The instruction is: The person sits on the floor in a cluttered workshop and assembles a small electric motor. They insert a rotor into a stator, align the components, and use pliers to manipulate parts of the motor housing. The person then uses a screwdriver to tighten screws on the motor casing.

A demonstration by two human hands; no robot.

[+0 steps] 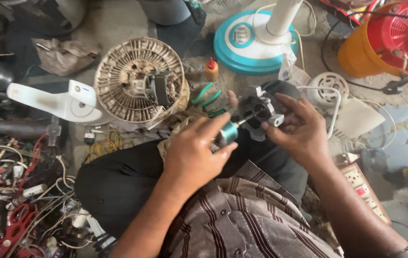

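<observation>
Fan motor (pixel 257 111) clamped in right hand (pixel 299 131), left hand (pixel 192 155) gripping screwdriver (pixel 227 133), dusty grille (pixel 139 79) behind

My left hand (pixel 192 155) and right hand (pixel 299 129) work over my lap, where room is open. Ahead, a dusty fan grille (pixel 139 79) and teal fan base (pixel 256 40) block; tangled wires (pixel 27 191) crowd my left.

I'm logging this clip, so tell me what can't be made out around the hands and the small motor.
Head view:
- Teal-handled screwdriver: most of the handle is covered by the left hand; the tip is lost against the motor.
- Small black and grey fan motor: its far side is covered by the right hand.
- Orange and red round fan housing: cut off by the top edge.
</observation>
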